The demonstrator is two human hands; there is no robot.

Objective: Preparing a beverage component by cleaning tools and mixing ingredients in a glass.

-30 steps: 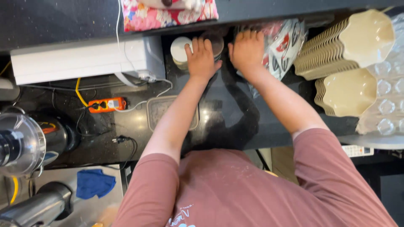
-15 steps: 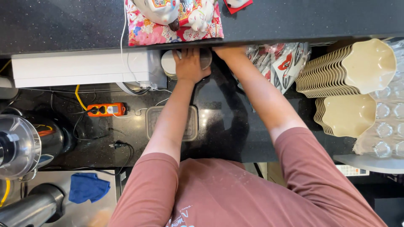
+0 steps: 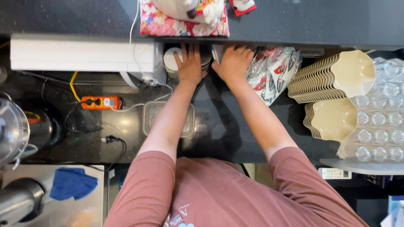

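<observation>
A: Where are the two hands?

B: Both are stretched to the upper middle of the frame, at the back of the dark polished stone counter, just under the edge of a dark shelf. The left hand lies palm down on a stack of round white lids, fingers spread fairly wide and flat, touching the stack rather than gripping it.

A: And the right one?

B: The right hand is just beside it, fingers curled and reaching under the shelf edge. Whether it holds anything I cannot tell; the fingertips are in shadow. It touches the left side of a crinkled clear plastic bag with red and white packets.

A: What lies around them?

B: Left of the lids is a long white boxy appliance, and below it an orange power strip with a yellow cable. Under the left forearm sits a clear rectangular plastic container. At the right, two stacks of cream scalloped bowls lie on their sides, next to clear plastic cups in wrapping. On the shelf above the hands is a pink floral cushion. A blue cloth lies at the lower left on a steel surface.
</observation>
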